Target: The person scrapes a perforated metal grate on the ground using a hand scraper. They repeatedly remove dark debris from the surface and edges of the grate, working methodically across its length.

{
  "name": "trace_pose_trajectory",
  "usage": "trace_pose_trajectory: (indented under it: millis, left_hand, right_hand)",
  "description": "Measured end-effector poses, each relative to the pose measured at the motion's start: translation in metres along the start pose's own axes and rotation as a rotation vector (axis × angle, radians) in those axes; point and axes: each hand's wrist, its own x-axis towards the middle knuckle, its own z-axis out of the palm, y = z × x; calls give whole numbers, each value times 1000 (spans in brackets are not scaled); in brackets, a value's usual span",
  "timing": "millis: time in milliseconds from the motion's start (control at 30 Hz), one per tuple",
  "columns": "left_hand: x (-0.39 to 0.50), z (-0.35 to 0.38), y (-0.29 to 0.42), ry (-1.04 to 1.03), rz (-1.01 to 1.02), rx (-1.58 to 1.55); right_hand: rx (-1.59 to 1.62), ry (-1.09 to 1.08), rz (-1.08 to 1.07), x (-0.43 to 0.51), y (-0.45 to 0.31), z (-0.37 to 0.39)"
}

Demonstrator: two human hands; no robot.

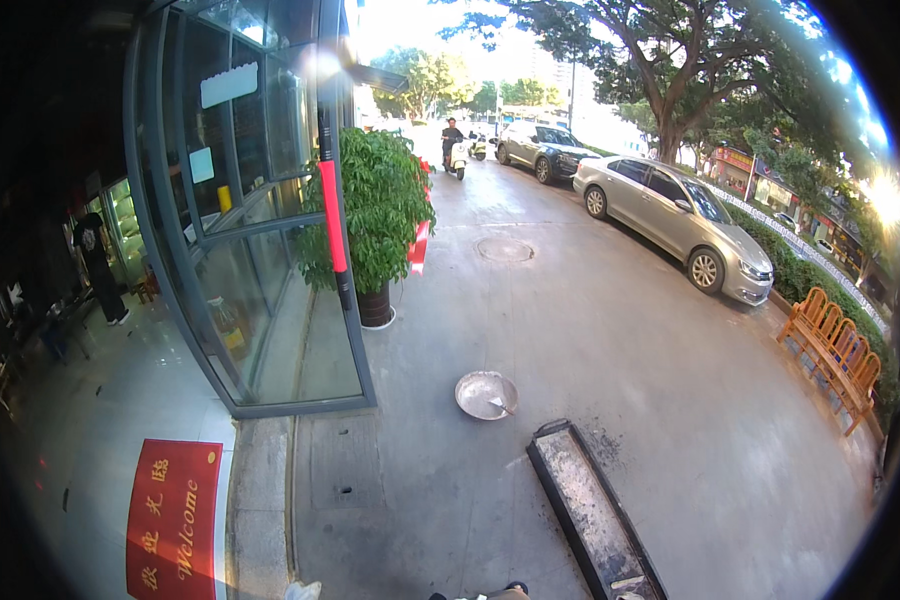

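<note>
Neither of my hands can be made out in the view. Before me on the grey pavement lies a long, narrow black metal trough [596, 502], like a charcoal grill, with pale ash inside and dark crumbs scattered beside it. Just beyond its far end sits a round, ash-coated metal basin [486, 390]. A small flat-bladed tool [501, 405] rests in the basin, its handle towards the rim. At the bottom edge, a crumpled white thing [304, 591] is cut off and too partial to identify. Part of a dark shoe [519, 586] shows nearby.
On the left, a glass door [285, 300] and a red welcome mat [174, 517] mark a shop entrance; a person [99, 262] stands inside. A potted plant [375, 202], parked silver sedan [675, 217], wooden chairs [832, 352] and a scooter rider [452, 148] are around the pavement.
</note>
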Motion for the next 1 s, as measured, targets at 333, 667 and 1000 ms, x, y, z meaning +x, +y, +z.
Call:
trace_pose_trajectory:
  millis: [333, 667, 1000]
  left_hand:
    - [-40, 37, 85, -286, 74, -111]
    - [-76, 9, 80, -373, -15, -26]
    - [-67, 22, 51, -340, 38, -95]
  right_hand:
    - [18, 182, 100, -1, 94, -63]
    - [252, 232, 132, -89, 211, -118]
    - [394, 380, 365, -123, 277, -145]
